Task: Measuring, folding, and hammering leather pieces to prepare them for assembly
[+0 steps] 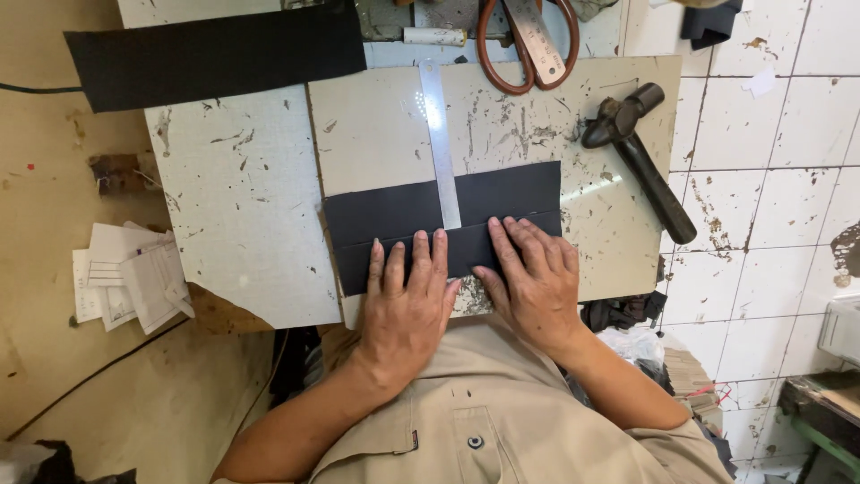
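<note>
Both hands press flat, fingers spread, left hand (pixel 408 300) and right hand (pixel 536 282) pinning the folded black sheet (pixel 430 224). A steel ruler (pixel 440 143) lies across it, seemingly to guide the crease.

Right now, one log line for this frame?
left hand flat on black sheet | right hand flat on sheet | ruler across sheet

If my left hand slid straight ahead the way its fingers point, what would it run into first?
Probably the steel ruler. The left hand lies flat on the black sheet, fingers pointing up the board, index finger just below the ruler's near end. It might only clip that end; the alignment looks close.
</note>
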